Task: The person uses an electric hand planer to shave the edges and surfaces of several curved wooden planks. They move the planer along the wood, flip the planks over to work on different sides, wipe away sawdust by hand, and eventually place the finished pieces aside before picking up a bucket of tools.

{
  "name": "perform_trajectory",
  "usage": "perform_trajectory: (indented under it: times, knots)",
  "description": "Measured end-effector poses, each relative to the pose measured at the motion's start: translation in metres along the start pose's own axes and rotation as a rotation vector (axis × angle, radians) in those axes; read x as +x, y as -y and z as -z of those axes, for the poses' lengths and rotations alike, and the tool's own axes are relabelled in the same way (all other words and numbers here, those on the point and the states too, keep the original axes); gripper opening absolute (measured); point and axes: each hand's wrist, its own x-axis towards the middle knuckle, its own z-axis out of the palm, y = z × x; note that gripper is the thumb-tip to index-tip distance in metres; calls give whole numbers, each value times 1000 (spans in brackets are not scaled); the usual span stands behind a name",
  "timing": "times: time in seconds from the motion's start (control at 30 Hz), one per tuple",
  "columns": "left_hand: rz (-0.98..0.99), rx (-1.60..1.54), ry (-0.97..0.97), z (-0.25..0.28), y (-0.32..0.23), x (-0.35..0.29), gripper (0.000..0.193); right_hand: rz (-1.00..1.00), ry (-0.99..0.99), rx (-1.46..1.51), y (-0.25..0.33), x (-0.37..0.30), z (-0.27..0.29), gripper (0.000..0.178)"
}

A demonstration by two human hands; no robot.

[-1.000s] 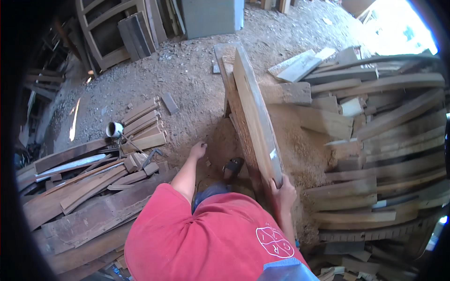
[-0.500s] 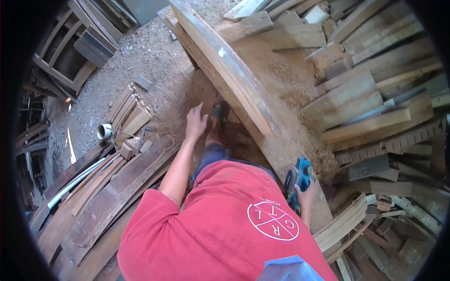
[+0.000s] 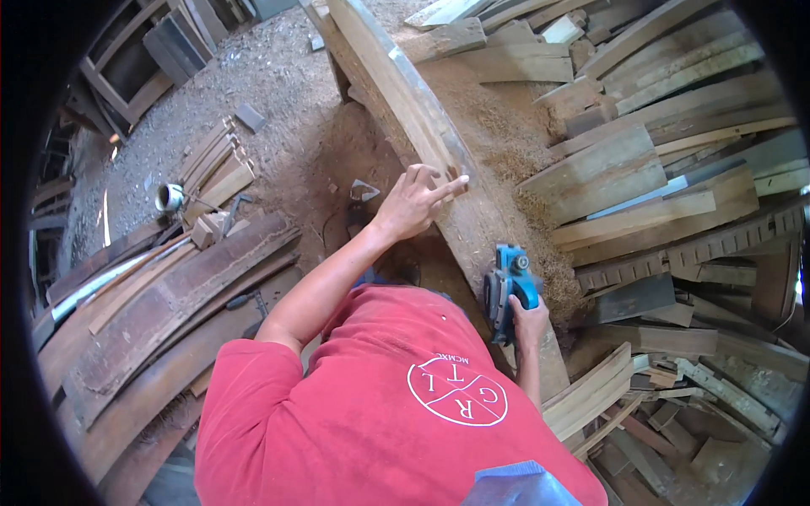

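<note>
The right hand (image 3: 530,320) is gripping a teal electric hand planer (image 3: 508,291), its fingers closing around the handle. The planer is sitting over the near part of a long wooden surface (image 3: 487,221), close to the person's red shirt (image 3: 371,354); whether its sole is touching the wood, I cannot tell. Farther along the same surface, a thick wooden board (image 3: 401,88) is lying lengthwise, its near end pointing toward the planer but staying apart from it. The left hand (image 3: 411,202) is reaching across to that near end with fingers spreading wide, the index finger extending over the board's tip; I cannot tell whether the fingertips are pressing on it. Sawdust (image 3: 533,223) is covering the ground just beside the surface on the right, where curved timber offcuts (image 3: 629,169) are piling up. On the left, a white cup (image 3: 171,198) is tipping sideways near a bundle of short wood strips (image 3: 211,160), and long dark planks (image 3: 160,312) are lying nearer the person.
</note>
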Motion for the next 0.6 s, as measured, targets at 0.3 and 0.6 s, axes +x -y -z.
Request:
perform_trajectory:
  times: [0.3,0.6]
  knots:
    - [390,-238,158,-45,16,-85,48,226,230,134,192,7,71,32]
    - [571,-384,212,-67,29,-115,43,380,316,-154,278,49,38,29]
